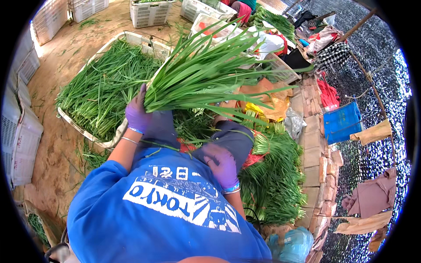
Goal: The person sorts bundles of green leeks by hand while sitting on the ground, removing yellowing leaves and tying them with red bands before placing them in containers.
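Note:
My left hand, in a purple glove with dark fingers, is closed round the lower ends of a large bunch of green chives. The long flat leaves fan out to the upper right, over my knees. Close to that hand stands a white plastic crate heaped with loose chives. My right hand, gloved alike, is over my right thigh with its fingers apart and a little blurred. I see nothing in it. Right of my leg lies a pile of chives, near some red netting.
White crates are stacked along the left, and another crate stands at the back. A low brick ledge borders the right side, below dark sheeting with a blue pouch. Another person is at the far top.

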### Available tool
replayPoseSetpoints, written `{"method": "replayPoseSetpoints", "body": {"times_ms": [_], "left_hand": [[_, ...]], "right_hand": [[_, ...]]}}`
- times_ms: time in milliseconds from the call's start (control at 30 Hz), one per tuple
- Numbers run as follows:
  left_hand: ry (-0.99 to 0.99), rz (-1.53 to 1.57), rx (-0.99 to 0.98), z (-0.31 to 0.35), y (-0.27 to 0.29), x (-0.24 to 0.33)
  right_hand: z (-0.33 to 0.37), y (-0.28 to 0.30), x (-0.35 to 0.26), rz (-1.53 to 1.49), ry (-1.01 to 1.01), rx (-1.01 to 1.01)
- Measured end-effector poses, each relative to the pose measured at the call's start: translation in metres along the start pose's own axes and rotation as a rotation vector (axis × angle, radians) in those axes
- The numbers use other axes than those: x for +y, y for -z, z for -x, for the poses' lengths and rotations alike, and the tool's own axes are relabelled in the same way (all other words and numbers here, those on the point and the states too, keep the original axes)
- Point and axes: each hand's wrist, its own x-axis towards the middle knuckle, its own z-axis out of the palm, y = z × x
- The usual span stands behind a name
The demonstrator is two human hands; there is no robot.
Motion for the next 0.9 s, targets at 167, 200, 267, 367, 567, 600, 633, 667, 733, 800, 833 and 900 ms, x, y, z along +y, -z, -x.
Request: {"method": "replayPoseSetpoints", "body": {"times_ms": [167,200,267,367,567,600,633,667,733,800,833,900], "left_hand": [[-0.094,-0.047,0.001,-0.008,0.018,-0.004],[-0.079,-0.016,-0.021,-0.011,0.021,0.001],[-0.126,-0.003,0.0,-0.011,0.026,0.004],[-0.169,-0.097,0.002,-0.006,0.029,-0.003],[-0.235,-0.077,-0.014,-0.019,0.038,0.001],[-0.238,-0.078,-0.014,-0.02,0.037,0.0],[-0.227,-0.084,-0.043,-0.021,0.037,-0.002],[-0.247,-0.074,-0.013,-0.019,0.037,-0.001],[-0.23,-0.032,-0.047,-0.022,0.04,0.001],[-0.249,-0.051,-0.016,-0.023,0.04,0.002],[-0.254,-0.063,0.001,-0.023,0.04,0.003],[-0.266,-0.067,-0.003,-0.024,0.041,0.004]], "right_hand": [[-0.003,0.047,0.005,0.107,-0.124,0.582],[-0.004,0.066,0.015,0.051,-0.083,0.674],[-0.01,0.091,-0.008,0.064,-0.006,0.899],[-0.011,0.118,-0.034,0.147,0.195,1.086],[-0.034,0.126,-0.072,0.442,0.176,0.727],[-0.039,0.122,-0.069,0.456,0.143,0.694],[-0.046,0.12,-0.069,0.472,0.121,0.67],[-0.051,0.119,-0.069,0.483,0.078,0.633],[-0.058,0.115,-0.07,0.496,-0.017,0.549],[-0.063,0.108,-0.058,0.351,-0.028,0.558],[-0.065,0.107,-0.055,0.354,-0.044,0.534],[-0.069,0.105,-0.048,0.352,-0.031,0.478]]}}
